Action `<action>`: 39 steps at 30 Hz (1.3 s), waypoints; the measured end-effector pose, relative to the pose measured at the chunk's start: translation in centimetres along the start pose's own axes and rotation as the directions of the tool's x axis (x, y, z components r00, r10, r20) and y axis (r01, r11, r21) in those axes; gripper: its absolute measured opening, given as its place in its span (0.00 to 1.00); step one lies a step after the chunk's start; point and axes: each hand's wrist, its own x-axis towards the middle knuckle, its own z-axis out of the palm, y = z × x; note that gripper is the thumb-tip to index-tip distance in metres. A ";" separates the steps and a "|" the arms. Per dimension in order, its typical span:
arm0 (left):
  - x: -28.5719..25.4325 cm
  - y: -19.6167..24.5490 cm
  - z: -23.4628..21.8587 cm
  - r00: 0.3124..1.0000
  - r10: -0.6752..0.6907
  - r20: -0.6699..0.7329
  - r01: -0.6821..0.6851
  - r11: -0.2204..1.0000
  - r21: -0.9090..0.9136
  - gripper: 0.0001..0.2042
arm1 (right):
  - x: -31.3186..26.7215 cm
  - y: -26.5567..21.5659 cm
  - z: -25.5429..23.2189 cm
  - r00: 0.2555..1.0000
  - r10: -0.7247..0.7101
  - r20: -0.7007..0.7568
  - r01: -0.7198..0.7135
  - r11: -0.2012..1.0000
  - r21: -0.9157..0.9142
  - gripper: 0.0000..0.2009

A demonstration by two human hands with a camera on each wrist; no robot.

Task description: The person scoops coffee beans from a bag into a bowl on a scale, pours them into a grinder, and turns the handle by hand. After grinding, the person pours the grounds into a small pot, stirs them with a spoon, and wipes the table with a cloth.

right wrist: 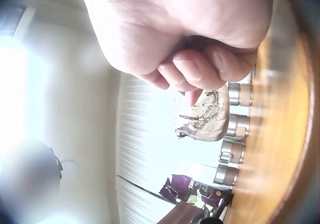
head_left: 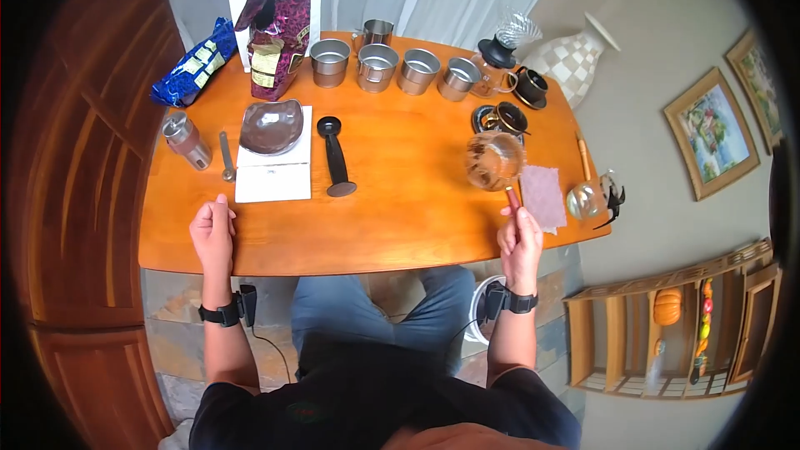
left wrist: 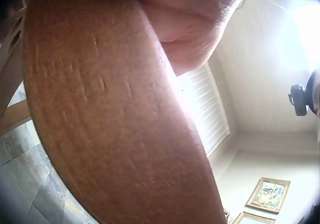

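Indoors, right hand (head_left: 520,243) grips clear vessel (head_left: 493,162) over wooden table (head_left: 392,225), left hand (head_left: 213,235) loosely curled

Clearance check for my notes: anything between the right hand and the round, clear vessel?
Nothing visible. The right hand grips the slim dark-red handle, which runs straight to the round, clear vessel. The flat pink cloth lies off to the side, not between.
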 end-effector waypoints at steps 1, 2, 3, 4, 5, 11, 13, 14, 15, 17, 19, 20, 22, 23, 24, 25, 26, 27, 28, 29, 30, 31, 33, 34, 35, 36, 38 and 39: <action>0.0 0.1 0.0 1.000 -0.005 0.009 0.005 1.000 0.010 0.18 | 0.2 -1.1 -0.1 0.997 -0.040 -0.068 0.036 0.997 -0.064 0.16; -0.1 0.2 0.2 1.000 0.000 0.004 0.000 1.000 0.007 0.18 | 0.8 -1.8 -1.0 0.993 -0.108 -0.056 0.100 0.987 -0.128 0.16; -0.1 0.1 0.2 1.000 -0.003 0.001 0.003 1.000 -0.006 0.18 | 1.5 -2.6 -2.0 0.984 -0.174 -0.040 0.164 0.968 -0.188 0.16; -0.1 0.0 0.2 1.000 0.014 -0.001 -0.014 1.000 -0.007 0.19 | 2.3 -3.5 -2.5 0.974 -0.222 -0.031 0.213 0.958 -0.190 0.17; -0.1 -0.1 0.2 0.999 0.032 -0.003 -0.032 0.999 -0.007 0.19 | 3.0 -4.6 -2.8 0.967 -0.249 -0.048 0.230 0.941 -0.248 0.17; -0.2 -0.3 -0.2 1.000 0.008 0.008 -0.008 0.999 -0.035 0.19 | 8.3 -7.6 -4.8 0.949 -0.292 -0.121 0.220 0.884 -0.412 0.16; -0.3 0.1 -0.2 1.000 0.005 0.004 -0.004 0.999 -0.041 0.18 | 9.6 -7.5 -5.0 0.935 -0.295 -0.195 0.156 0.840 -0.519 0.15; -0.4 0.3 -0.2 1.000 0.000 0.006 0.000 0.999 -0.039 0.18 | 10.2 -7.3 -5.3 0.940 -0.290 -0.181 0.153 0.830 -0.536 0.15; -0.4 0.3 -0.2 1.000 0.000 0.003 0.000 0.999 -0.042 0.18 | 11.2 -6.7 -6.0 0.940 -0.292 -0.178 0.156 0.829 -0.537 0.15; -0.4 0.3 -0.2 1.000 0.012 0.010 -0.012 0.999 -0.030 0.18 | 12.7 -5.8 -6.8 0.949 -0.276 -0.155 0.124 0.774 -0.622 0.15; -0.4 0.4 -0.2 1.000 0.017 0.013 -0.016 0.999 -0.031 0.18 | 13.3 -5.5 -6.4 0.950 -0.259 -0.173 0.082 0.744 -0.664 0.17; -0.4 0.4 -0.2 1.000 0.022 0.017 -0.021 0.999 -0.030 0.18 | 13.7 -5.1 -6.1 0.937 -0.317 -0.145 0.100 0.643 -0.759 0.18; -0.4 0.3 -0.2 0.999 0.028 0.017 -0.027 0.999 -0.033 0.18 | 14.6 -4.4 -6.4 0.922 -0.385 -0.040 0.161 0.476 -0.865 0.21; -0.3 0.3 -0.2 0.999 0.033 0.018 -0.033 0.999 -0.036 0.18 | 15.0 -4.2 -6.8 0.922 -0.386 -0.040 0.161 0.475 -0.865 0.21; -0.4 0.3 -0.2 0.999 0.034 0.018 -0.034 0.999 -0.037 0.18 | 15.3 -3.9 -7.1 0.908 -0.419 0.028 0.190 0.350 -0.917 0.21; -0.4 0.4 -0.2 0.999 0.043 0.016 -0.042 0.999 -0.033 0.18 | 15.3 -3.8 -6.9 0.891 -0.442 0.100 0.215 0.219 -0.952 0.20; -0.4 0.5 -0.2 0.999 0.051 0.014 -0.050 0.998 -0.028 0.18 | 14.3 -4.6 -5.4 0.908 -0.411 0.080 0.163 0.172 -0.972 0.19; -0.4 0.4 -0.2 0.999 0.052 0.013 -0.051 0.998 -0.028 0.18 | 14.0 -5.0 -4.7 0.908 -0.411 0.081 0.164 0.172 -0.971 0.19; -0.4 0.3 -0.3 0.999 0.045 0.015 -0.045 0.999 -0.029 0.18 | 13.8 -5.2 -4.3 0.916 -0.391 0.092 0.129 0.071 -0.989 0.18; -0.3 0.2 -0.3 0.999 0.039 0.016 -0.038 0.999 -0.029 0.19 | 13.7 -5.4 -4.0 0.924 -0.369 0.100 0.095 -0.031 -0.995 0.17; -0.4 0.3 -0.3 0.999 0.039 0.017 -0.038 0.999 -0.029 0.19 | 13.6 -5.4 -3.8 0.924 -0.369 0.100 0.095 -0.031 -0.995 0.17; -0.4 0.3 -0.3 0.999 0.039 0.018 -0.038 0.999 -0.027 0.18 | 13.5 -5.4 -3.6 0.916 -0.380 0.132 0.111 -0.076 -0.991 0.17; -0.3 0.3 -0.3 0.999 0.039 0.020 -0.038 0.999 -0.024 0.18 | 13.5 -5.3 -3.6 0.907 -0.389 0.163 0.125 -0.121 -0.985 0.16; -0.3 0.3 -0.3 0.999 0.037 0.020 -0.037 0.999 -0.020 0.19 | 13.5 -5.2 -3.7 0.893 -0.406 0.196 0.141 -0.163 -0.977 0.16; -0.3 0.2 -0.3 0.999 0.036 0.019 -0.036 0.999 -0.016 0.19 | 13.5 -5.2 -3.8 0.877 -0.421 0.231 0.156 -0.206 -0.966 0.15; -0.3 0.2 -0.3 0.999 0.036 0.019 -0.035 0.999 -0.016 0.19 | 13.6 -5.2 -3.7 0.877 -0.420 0.231 0.156 -0.206 -0.966 0.15; -0.3 0.3 -0.3 0.999 0.038 0.020 -0.038 0.999 -0.027 0.19 | 13.6 -5.3 -3.6 0.858 -0.448 0.252 0.167 -0.221 -0.961 0.15; -0.3 0.2 -0.3 0.999 0.038 0.021 -0.038 0.999 -0.027 0.19 | 13.7 -5.3 -3.6 0.858 -0.448 0.251 0.166 -0.221 -0.961 0.15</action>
